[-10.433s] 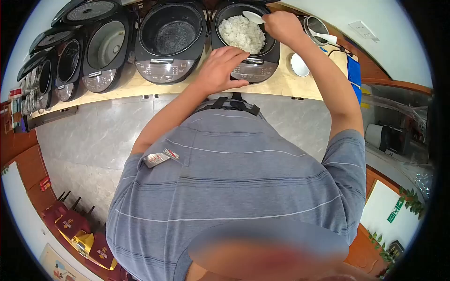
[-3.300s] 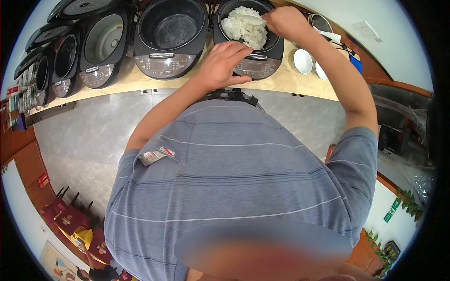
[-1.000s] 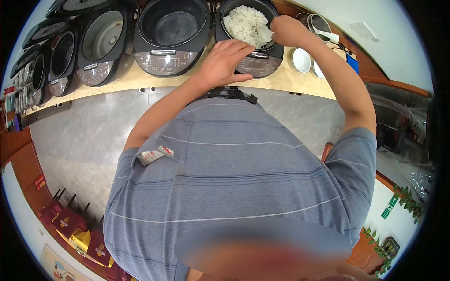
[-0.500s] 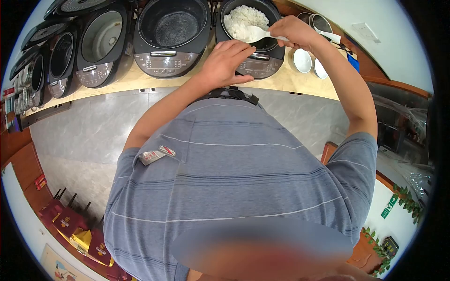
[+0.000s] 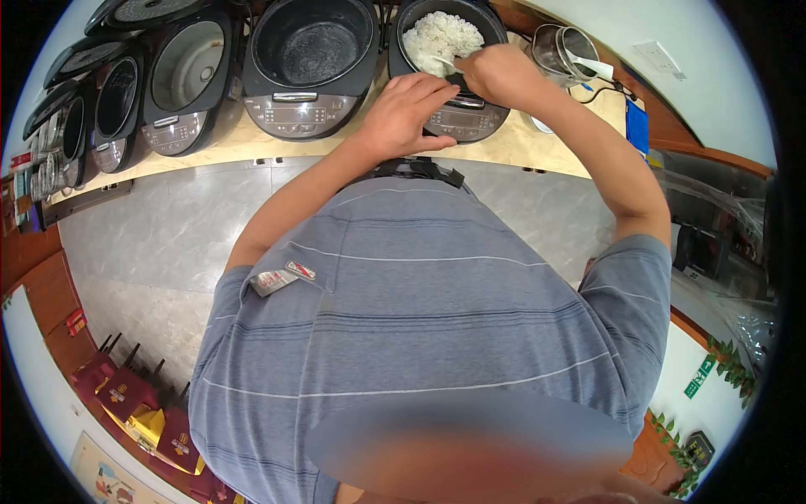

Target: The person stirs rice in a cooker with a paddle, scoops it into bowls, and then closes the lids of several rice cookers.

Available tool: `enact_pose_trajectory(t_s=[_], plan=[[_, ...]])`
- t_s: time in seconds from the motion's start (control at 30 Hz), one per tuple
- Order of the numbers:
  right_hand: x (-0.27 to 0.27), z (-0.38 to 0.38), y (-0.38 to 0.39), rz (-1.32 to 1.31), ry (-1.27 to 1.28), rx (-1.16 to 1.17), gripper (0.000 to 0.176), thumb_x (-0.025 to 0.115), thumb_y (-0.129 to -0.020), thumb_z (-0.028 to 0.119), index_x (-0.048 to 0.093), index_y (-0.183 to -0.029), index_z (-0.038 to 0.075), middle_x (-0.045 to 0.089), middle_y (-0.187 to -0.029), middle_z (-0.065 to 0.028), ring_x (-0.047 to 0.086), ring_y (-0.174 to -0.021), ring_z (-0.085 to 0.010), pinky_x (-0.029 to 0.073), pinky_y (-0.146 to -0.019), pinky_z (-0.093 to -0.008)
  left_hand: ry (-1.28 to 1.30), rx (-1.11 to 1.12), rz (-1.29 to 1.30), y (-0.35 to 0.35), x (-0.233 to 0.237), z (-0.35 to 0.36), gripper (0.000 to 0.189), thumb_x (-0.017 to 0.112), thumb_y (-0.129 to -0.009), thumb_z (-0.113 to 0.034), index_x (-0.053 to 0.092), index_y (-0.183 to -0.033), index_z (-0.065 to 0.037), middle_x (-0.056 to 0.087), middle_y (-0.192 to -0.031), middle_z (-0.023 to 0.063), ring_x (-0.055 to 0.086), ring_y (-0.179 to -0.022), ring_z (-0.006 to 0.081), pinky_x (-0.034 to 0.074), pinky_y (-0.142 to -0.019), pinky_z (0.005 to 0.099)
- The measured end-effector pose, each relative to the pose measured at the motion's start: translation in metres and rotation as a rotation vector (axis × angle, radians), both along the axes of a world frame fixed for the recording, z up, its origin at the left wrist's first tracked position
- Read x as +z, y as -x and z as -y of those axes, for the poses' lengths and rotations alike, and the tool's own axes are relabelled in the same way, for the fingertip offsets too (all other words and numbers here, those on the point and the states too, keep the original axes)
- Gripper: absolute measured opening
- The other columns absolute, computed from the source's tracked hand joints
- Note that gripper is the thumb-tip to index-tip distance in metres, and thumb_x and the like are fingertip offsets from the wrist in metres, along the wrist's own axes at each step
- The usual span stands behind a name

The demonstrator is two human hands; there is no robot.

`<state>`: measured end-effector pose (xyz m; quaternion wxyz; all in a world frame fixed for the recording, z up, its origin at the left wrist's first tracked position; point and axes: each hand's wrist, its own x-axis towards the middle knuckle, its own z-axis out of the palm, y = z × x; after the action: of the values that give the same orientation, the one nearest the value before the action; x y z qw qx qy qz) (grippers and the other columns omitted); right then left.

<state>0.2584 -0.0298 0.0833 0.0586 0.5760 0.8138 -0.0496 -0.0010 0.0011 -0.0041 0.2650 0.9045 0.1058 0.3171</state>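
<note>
Cooked white rice [image 5: 442, 38] lies in the black pot of an open rice cooker [image 5: 466, 124] at the top of the view. My right hand [image 5: 502, 74] is closed round the handle of a white rice paddle [image 5: 444, 60] over the pot's right front. Most of the paddle is hidden by the hand and the rice. On the cooker's left front edge rests my left hand [image 5: 410, 113], its fingers stretched out and thumb apart, holding nothing.
To the left stand more open cookers, among them one with a dark pot [image 5: 315, 50] and one with a grey pot [image 5: 186, 67]. Right of the rice are glass containers [image 5: 564, 52], a white bowl [image 5: 541, 125] partly under my forearm, and a blue object [image 5: 636, 126].
My right hand has moved left and down over the pot's front with the rice paddle, whose blade now shows less. My left hand stays on the cooker's edge.
</note>
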Motion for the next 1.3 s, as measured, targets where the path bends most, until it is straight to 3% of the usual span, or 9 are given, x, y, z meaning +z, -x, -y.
enact_pose_trajectory(t_s=[0.17,0.4,0.63,0.73,0.8,0.97,1.03,1.2,1.3], plan=[[0.033,-0.004,-0.029,0.299,0.105,0.211,0.027,0.073,-0.089,0.016,0.083,-0.112,0.005,0.078,-0.088,-0.0188,0.076,-0.08,-0.038,0.06,-0.071,-0.0509,0.011,-0.012,0.003,-0.001,0.0,-0.001,0.082,0.095,-0.079,-0.041,0.066,-0.148,-0.008,0.066,-0.145,0.0119,0.058,-0.139,0.0351,0.045,-0.117,0.0503],[0.056,-0.001,-0.012,-0.004,-0.008,0.118,0.028,0.076,-0.085,0.016,0.083,-0.11,0.007,0.077,-0.087,-0.0194,0.075,-0.082,-0.0399,0.06,-0.074,-0.052,0.006,-0.019,-0.008,-0.001,0.001,-0.002,0.08,0.095,-0.079,-0.04,0.067,-0.147,-0.007,0.066,-0.145,0.0122,0.057,-0.138,0.0355,0.045,-0.117,0.0501],[0.008,-0.015,-0.007,0.037,0.047,0.077,0.027,0.077,-0.084,0.019,0.084,-0.108,0.008,0.075,-0.083,-0.0204,0.075,-0.081,-0.0431,0.06,-0.076,-0.0548,0.019,-0.018,-0.025,-0.001,0.004,-0.001,0.08,0.095,-0.08,-0.04,0.066,-0.148,-0.008,0.066,-0.146,0.0116,0.057,-0.138,0.0353,0.045,-0.117,0.0498],[0.009,-0.011,-0.024,0.03,-0.042,0.028,0.027,0.077,-0.085,0.019,0.085,-0.109,0.01,0.077,-0.084,-0.0205,0.075,-0.081,-0.0422,0.061,-0.076,-0.0543,0.017,-0.019,-0.018,0.0,0.002,-0.001,0.08,0.094,-0.081,-0.04,0.066,-0.149,-0.008,0.066,-0.146,0.0114,0.057,-0.139,0.035,0.044,-0.117,0.0497],[0.028,-0.009,-0.025,0.096,0.003,-0.122,0.019,0.074,-0.086,0.018,0.083,-0.099,0.006,0.079,-0.09,-0.0193,0.078,-0.092,-0.0413,0.063,-0.083,-0.0534,0.023,-0.018,-0.019,0.0,0.002,-0.001,0.08,0.094,-0.081,-0.041,0.066,-0.149,-0.008,0.066,-0.147,0.0113,0.057,-0.139,0.0349,0.044,-0.117,0.0498],[0.05,0.001,-0.023,0.106,0.004,-0.156,0.026,0.076,-0.086,0.019,0.085,-0.107,0.007,0.08,-0.094,-0.0191,0.078,-0.094,-0.0399,0.063,-0.085,-0.0522,0.033,-0.021,-0.033,0.001,0.003,0.0,0.08,0.094,-0.081,-0.041,0.066,-0.149,-0.008,0.065,-0.148,0.0113,0.056,-0.141,0.0346,0.043,-0.118,0.0499],[0.056,0.005,-0.012,-0.082,0.026,-0.099,0.028,0.076,-0.085,0.02,0.085,-0.109,0.008,0.08,-0.094,-0.0202,0.078,-0.096,-0.0397,0.063,-0.088,-0.0516,0.013,-0.012,-0.022,0.0,0.0,-0.001,0.081,0.094,-0.081,-0.042,0.066,-0.149,-0.008,0.065,-0.148,0.0115,0.056,-0.14,0.035,0.043,-0.118,0.0501],[0.03,0.001,-0.001,-0.058,0.081,-0.002,0.027,0.077,-0.083,0.019,0.085,-0.105,0.007,0.079,-0.093,-0.0213,0.078,-0.097,-0.0402,0.062,-0.089,-0.0514,0.019,-0.023,-0.028,0.0,0.004,-0.001,0.081,0.094,-0.081,-0.042,0.066,-0.149,-0.008,0.065,-0.148,0.012,0.057,-0.139,0.0354,0.044,-0.118,0.0502],[0.029,-0.008,-0.015,0.191,0.14,-0.153,0.026,0.078,-0.083,0.019,0.086,-0.105,0.007,0.08,-0.093,-0.02,0.078,-0.098,-0.0393,0.063,-0.088,-0.0508,0.025,-0.02,-0.03,0.001,0.004,0.0,0.081,0.094,-0.081,-0.041,0.066,-0.149,-0.008,0.066,-0.147,0.0122,0.057,-0.139,0.0355,0.045,-0.117,0.0502]])
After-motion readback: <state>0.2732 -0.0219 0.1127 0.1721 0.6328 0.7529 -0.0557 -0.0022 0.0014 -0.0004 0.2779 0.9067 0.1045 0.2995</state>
